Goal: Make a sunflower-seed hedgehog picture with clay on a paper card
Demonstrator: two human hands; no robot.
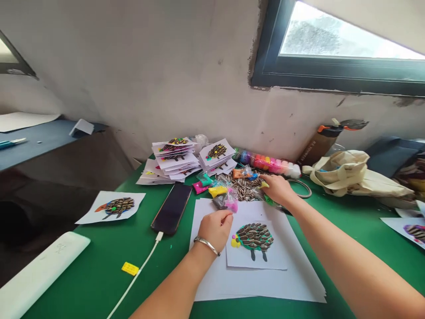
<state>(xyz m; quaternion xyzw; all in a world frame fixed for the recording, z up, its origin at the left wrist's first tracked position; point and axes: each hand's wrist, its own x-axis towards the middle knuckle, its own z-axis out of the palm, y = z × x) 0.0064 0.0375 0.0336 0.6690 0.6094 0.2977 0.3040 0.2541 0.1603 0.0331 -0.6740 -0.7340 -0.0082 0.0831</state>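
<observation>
One seed-covered card lies right of the left hand.

At right, a brown bottle is bearing "BE YOUNGER"; at lower left, a yellow tag is carrying illegible print.

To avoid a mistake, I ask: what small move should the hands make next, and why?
Perhaps the right hand should bring one nearby packet closer: the left card has a green dot among its seeds, while the card in front shows none there.
</observation>
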